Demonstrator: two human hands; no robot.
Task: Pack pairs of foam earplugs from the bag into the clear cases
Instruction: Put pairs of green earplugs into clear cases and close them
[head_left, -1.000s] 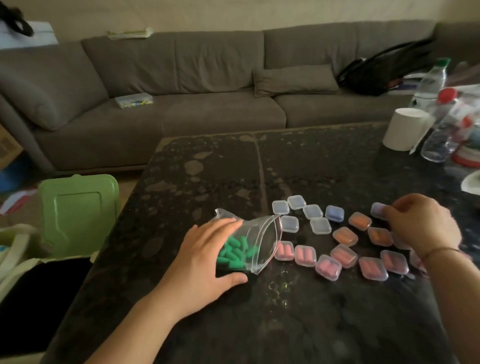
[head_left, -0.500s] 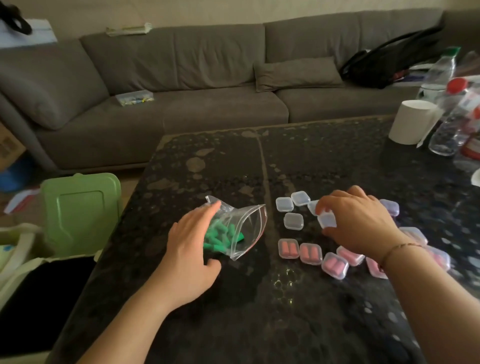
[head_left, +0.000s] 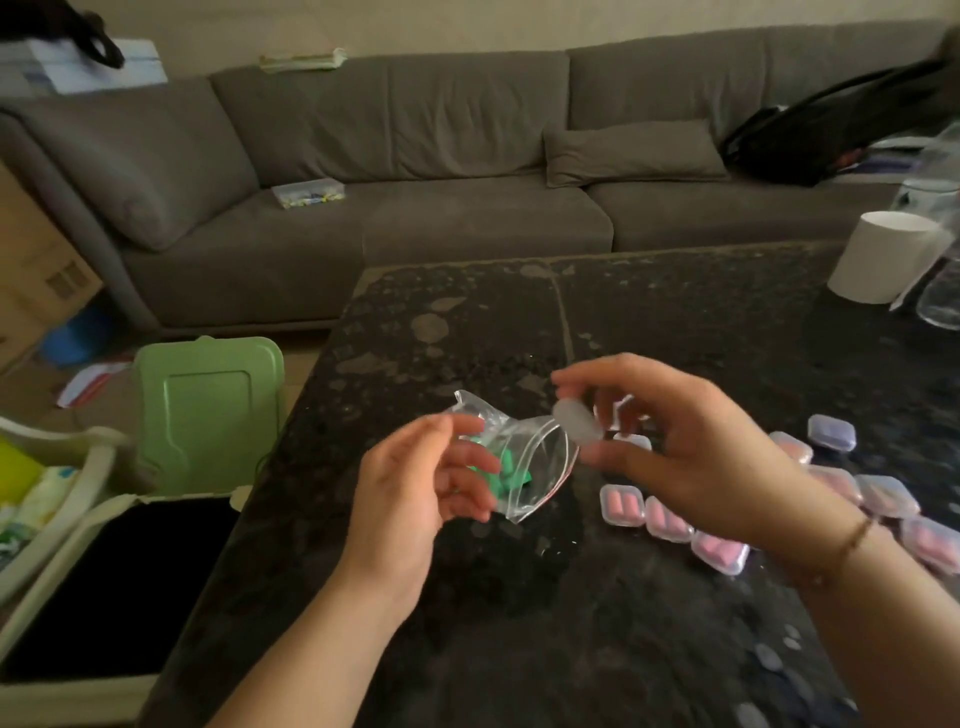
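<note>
Small clear case (head_left: 575, 425) pinched up off the table in the right hand (head_left: 691, 457), thumb and fingertips round it, looks empty though blurry. Zip bag (head_left: 524, 467) of green earplugs (head_left: 511, 467) lying just below it on the dark table (head_left: 467, 322). Left hand (head_left: 415, 499) loose, fingers apart, holding nothing, hovering at the bag's left. Filled pink cases (head_left: 670, 519) near right. Grey sofa (head_left: 415, 156) far back.

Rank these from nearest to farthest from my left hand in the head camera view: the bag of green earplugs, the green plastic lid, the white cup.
1. Bag of green earplugs, just past the left hand fingertips.
2. Green plastic lid, off the table's left side.
3. White cup, far right corner.
</note>
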